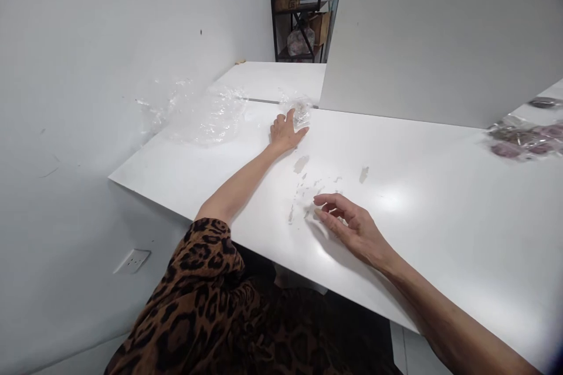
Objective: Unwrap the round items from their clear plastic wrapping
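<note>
My left hand reaches toward the far edge of the white table, its fingers spread at a small clump of clear plastic wrap. The fingertips touch or nearly touch the wrap; I cannot tell which. Left of that hand lies a larger heap of clear plastic bags or wrap, against the wall. My right hand hovers over the near part of the table, fingers curved with a gap between thumb and forefinger, and nothing shows between them. Grey worn patches mark the tabletop near both hands.
A tall grey panel rises along the table's back edge. Clear packets with pinkish contents lie at the far right. Behind stands a black shelf rack with boxes. A wall socket sits below the table at left.
</note>
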Demonstrator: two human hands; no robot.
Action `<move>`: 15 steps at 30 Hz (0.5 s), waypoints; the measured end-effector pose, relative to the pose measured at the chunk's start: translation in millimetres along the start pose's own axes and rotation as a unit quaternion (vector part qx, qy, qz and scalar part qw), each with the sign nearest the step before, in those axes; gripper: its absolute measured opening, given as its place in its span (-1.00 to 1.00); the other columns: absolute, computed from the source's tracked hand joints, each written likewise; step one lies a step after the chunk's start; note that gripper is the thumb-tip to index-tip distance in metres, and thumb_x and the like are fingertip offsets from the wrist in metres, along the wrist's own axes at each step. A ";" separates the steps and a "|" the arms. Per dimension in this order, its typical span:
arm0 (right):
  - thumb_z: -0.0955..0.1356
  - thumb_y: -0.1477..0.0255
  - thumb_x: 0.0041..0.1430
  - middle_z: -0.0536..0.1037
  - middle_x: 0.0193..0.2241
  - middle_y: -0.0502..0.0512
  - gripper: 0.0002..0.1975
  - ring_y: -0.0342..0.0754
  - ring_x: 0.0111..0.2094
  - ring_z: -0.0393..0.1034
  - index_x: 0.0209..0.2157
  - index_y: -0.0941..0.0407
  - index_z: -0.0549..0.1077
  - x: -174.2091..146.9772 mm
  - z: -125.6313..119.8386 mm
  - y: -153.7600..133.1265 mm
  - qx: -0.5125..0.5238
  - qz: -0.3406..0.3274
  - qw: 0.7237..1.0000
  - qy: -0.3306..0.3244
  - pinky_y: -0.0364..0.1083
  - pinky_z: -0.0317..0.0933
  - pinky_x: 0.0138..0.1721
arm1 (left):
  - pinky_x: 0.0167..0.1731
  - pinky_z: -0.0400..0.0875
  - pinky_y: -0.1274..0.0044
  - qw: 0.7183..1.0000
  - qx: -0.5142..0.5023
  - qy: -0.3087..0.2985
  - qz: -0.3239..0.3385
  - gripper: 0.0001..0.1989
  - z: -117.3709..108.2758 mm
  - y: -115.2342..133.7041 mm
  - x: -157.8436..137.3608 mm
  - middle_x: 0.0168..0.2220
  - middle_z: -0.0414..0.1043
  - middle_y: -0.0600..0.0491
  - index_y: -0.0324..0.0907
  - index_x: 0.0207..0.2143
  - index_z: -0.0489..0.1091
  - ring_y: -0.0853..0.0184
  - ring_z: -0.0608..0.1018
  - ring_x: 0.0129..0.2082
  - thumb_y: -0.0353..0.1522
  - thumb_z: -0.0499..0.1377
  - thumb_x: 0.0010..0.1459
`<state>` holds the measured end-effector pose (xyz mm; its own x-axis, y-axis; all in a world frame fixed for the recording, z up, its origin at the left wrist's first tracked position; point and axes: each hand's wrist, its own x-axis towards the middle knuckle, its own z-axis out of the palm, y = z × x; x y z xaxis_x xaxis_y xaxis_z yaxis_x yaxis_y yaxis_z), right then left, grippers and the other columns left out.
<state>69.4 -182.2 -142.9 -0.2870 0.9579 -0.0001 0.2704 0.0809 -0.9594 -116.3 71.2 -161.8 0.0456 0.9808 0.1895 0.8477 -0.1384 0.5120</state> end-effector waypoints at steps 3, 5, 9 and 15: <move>0.37 0.07 0.34 0.58 -0.08 0.18 -0.63 0.02 -0.15 0.46 -0.02 0.04 0.54 0.9 -0.7 1.6 0.005 -0.004 1.000 0.000 0.00 0.37 -0.27 | 0.30 0.12 0.11 0.999 0.039 0.014 0.005 -0.42 17.2 10.4 16.8 0.23 0.27 -0.30 -0.14 0.33 0.26 -0.14 0.34 0.28 -0.26 0.21 0.28; 0.38 0.06 0.32 0.57 -0.13 0.18 -0.61 0.02 -0.19 0.44 -0.01 0.05 0.53 2.2 -2.3 4.0 0.020 0.005 1.000 0.007 -0.01 0.35 -0.32 | 0.24 0.19 0.14 0.999 0.039 0.020 0.010 -0.57 20.3 13.8 22.9 0.17 0.31 -0.30 -0.17 0.21 0.35 -0.09 0.39 0.21 -0.42 0.12 0.31; 0.40 0.04 0.27 0.54 -0.26 0.13 -0.55 -0.02 -0.30 0.40 -0.01 0.09 0.53 9.2 -8.1 13.5 0.075 0.026 0.996 0.043 -0.02 0.32 -0.35 | 0.08 0.35 0.26 0.999 0.002 0.006 0.052 -0.69 15.2 14.4 2.3 0.06 0.35 -0.19 -0.14 0.02 0.40 0.08 0.48 0.00 -0.53 0.06 0.28; 0.43 0.08 0.13 0.54 -0.03 0.22 -0.52 0.06 -0.17 0.42 -0.01 0.08 0.47 35.0 -26.8 39.0 0.047 -0.005 0.977 0.208 0.11 0.36 -0.15 | 0.02 0.44 0.32 0.978 -0.026 -0.055 0.198 -0.70 -3.0 11.8 -96.2 0.03 0.33 -0.09 -0.11 -0.03 0.37 0.20 0.49 -0.09 -0.52 0.07 0.22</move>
<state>94.6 -138.2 -172.8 0.1141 0.9878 0.1063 0.1787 0.0848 -0.9802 -112.4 -25.2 -171.5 0.4237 0.8576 0.2916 0.7248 -0.5140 0.4587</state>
